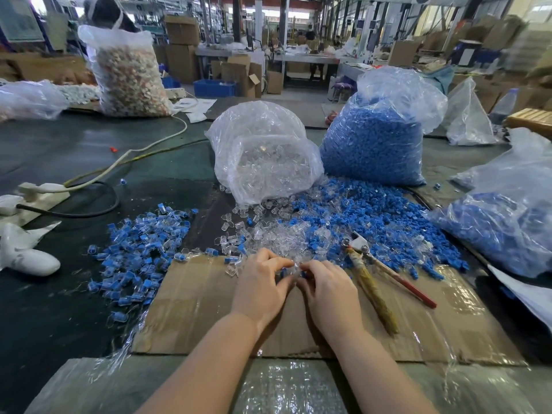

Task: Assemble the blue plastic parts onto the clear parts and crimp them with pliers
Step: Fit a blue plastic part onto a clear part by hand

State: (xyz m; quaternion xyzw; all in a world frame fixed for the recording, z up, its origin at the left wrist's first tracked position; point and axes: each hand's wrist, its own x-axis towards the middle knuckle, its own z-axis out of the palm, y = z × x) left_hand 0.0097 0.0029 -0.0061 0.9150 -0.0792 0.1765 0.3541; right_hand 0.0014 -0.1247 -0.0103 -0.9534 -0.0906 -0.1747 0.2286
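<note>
- My left hand (263, 286) and right hand (328, 289) meet over the cardboard (194, 309), fingers curled, pinching a clear part (295, 266) between them.
- Pliers (373, 273) lie just right, untouched.
- Loose blue parts (373, 216) beyond.

Factory hall: stacked cardboard boxes (181, 29), blue crate (214, 88), metal workbenches (304, 59).

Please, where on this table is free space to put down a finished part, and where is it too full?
Free: the cardboard left of the left hand, and the dark mat between the white cable and clear-parts bag. Crowded: the loose pile behind both hands, around the pliers.
</note>
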